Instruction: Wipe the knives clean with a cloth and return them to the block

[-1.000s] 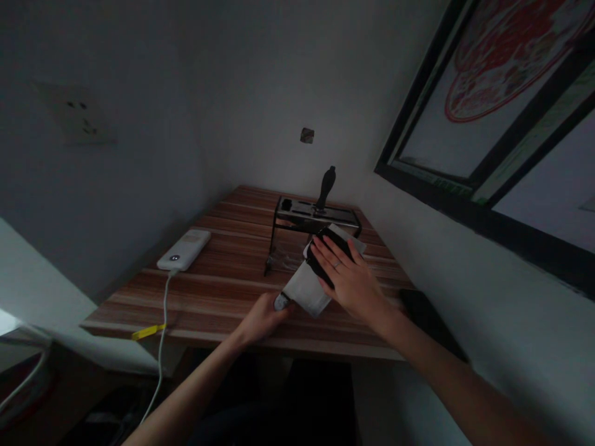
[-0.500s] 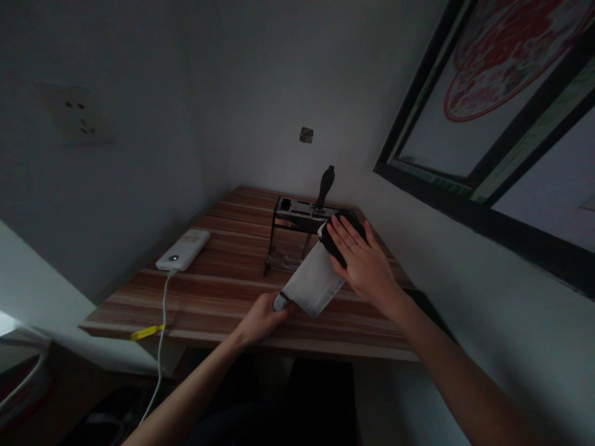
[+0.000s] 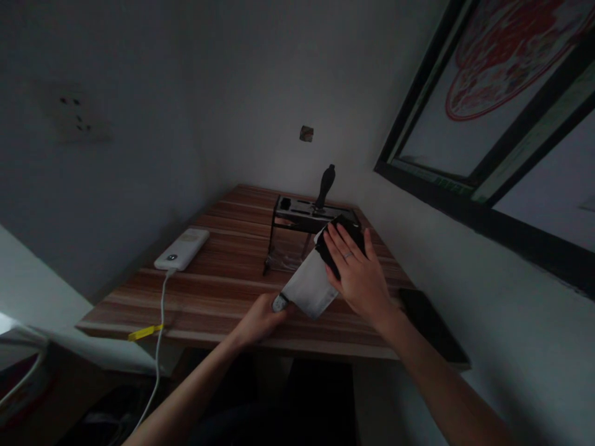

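Observation:
My left hand (image 3: 261, 317), closed around the handle, holds a cleaver (image 3: 307, 290) over the near part of the table. Its broad pale blade points away to the right. A black cloth (image 3: 356, 233) lies over the far end of the blade, hiding it. My right hand (image 3: 361, 277) keeps the cloth pressed against the blade with its fingers stretched out; a ring is on one finger. Just behind the blade stands a knife block (image 3: 297, 210) with clear sides and a slotted dark top. One black-handled tool (image 3: 326, 186) stands upright in it.
On the wood-grain table (image 3: 223, 248), a white power bank (image 3: 182, 249) with a cable (image 3: 162, 310) lies at left. A yellow tag (image 3: 145, 332) is by the front edge. A dark flat object (image 3: 432, 325) lies at right, near the wall. Walls close in behind and at right.
My right hand and the cloth have slid slightly down and left along the blade. More of the dark flat object at right now shows. My left hand and the cleaver have barely moved.

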{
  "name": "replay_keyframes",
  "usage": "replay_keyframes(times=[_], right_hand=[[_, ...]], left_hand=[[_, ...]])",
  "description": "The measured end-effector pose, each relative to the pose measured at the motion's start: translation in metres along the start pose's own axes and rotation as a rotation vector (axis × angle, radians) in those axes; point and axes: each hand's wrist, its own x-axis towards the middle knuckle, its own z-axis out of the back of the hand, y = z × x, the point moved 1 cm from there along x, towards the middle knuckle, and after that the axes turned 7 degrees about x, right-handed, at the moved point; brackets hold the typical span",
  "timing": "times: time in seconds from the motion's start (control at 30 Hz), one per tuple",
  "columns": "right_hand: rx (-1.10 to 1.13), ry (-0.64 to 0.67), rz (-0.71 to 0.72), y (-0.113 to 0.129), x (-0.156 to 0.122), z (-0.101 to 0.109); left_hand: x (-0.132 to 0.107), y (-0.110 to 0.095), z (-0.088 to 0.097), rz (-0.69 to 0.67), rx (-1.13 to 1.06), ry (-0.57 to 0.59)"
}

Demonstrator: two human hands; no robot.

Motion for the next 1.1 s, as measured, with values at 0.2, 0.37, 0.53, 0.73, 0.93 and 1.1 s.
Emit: replay_keyframes(times=[0.2,0.37,0.53,0.73,0.93,1.1], right_hand=[[0.066,0.044,0.107,0.02,-0.012,0.0],[0.135,0.053,0.202,0.036,-0.016,0.007],[0.226,0.131,0.299,0.051,-0.021,0.001],[0.315,0.192,0.399,0.068,-0.034,-0.017],[0.341,0.216,0.375,0.073,-0.039,-0.024],[0.363,0.225,0.378,0.073,-0.041,-0.024]], left_hand=[[-0.015,-0.008,-0.002,-0.015,-0.147,0.087],[-0.039,-0.004,-0.017,-0.01,-0.412,0.164],[-0.042,0.011,-0.031,0.027,-0.585,0.069],[-0.033,0.018,-0.028,0.039,-0.489,-0.033],[-0.033,0.012,-0.026,0.098,-0.453,-0.046],[-0.036,0.012,-0.027,0.125,-0.461,-0.061]])
